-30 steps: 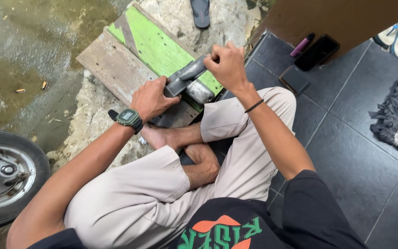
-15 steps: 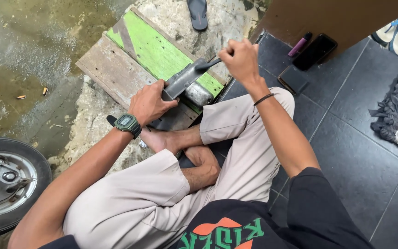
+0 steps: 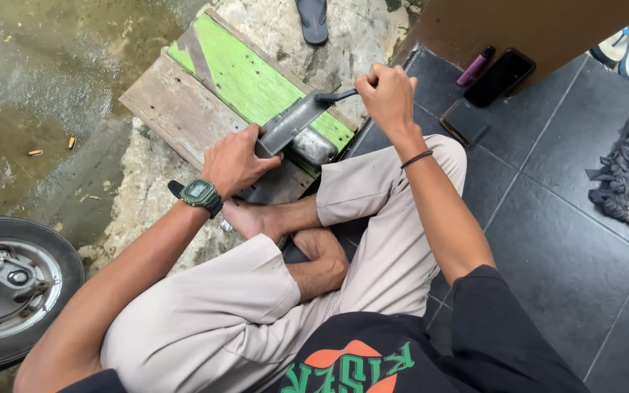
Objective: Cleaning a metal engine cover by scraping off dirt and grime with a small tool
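Head view: we sit cross-legged at the edge of the dark tile floor [image 3: 547, 240], w/ a worn wooden board [image 3: 183, 109], part painted green, as our landmark. Grey metal bar [image 3: 293, 125] lies on the board's near end, tilted up toward the tiles. Just under it sits a rounded silver metal part [image 3: 316, 147], touching the board.

Left hand [image 3: 238, 161] is closed round the bar's lower end, fingers wrapped, thumb over the top; green digital wristwatch [image 3: 199, 193] just behind it. Right hand [image 3: 386, 94] is a tight fist on a thin dark tool handle [image 3: 335, 95] whose tip meets the bar's upper end. Can't tell what kind of tool it is; the fist hides most of it.

Risk, as we judge it: the tool tip could slip off the bar, since contact is narrow and the bar rests at a slant, and then the fist would go toward the board's edge. Bare feet [image 3: 256, 217] lie right below the board's near end, so a dropped bar lands on them.

Beyond the board's right side, on the tiles: black phone [image 3: 500, 76], purple pen-like stick [image 3: 476, 65], dark wallet [image 3: 464, 120]. Left of the board, wet concrete and a scooter wheel [image 3: 9, 291].
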